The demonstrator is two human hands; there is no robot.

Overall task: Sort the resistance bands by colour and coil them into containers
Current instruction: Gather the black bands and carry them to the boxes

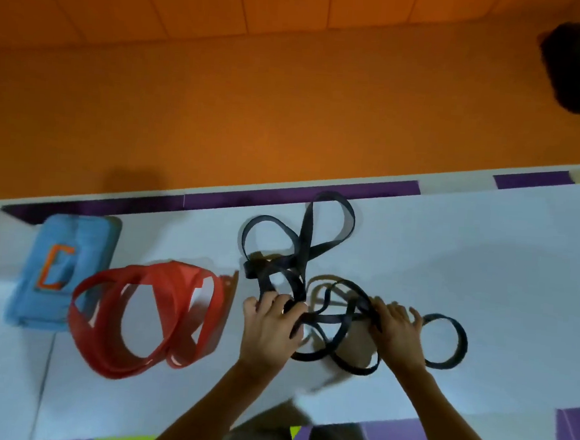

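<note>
L hand (268,331), R hand (398,332) on bands (306,227); white mat (484,267), orange floor (289,116).

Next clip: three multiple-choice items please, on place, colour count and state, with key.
1. The blue container sits: A) left of the red bands; B) between both piles; C) right of the black bands.
2. Band colours showing: A) one; B) two; C) three.
3. The red bands are: A) coiled in the container; B) held up; C) lying loose.
Key: A, it is leftmost; B, only red and black; C, they sprawl on the white sheet, while left hand and right hand touch the black bands.
</note>
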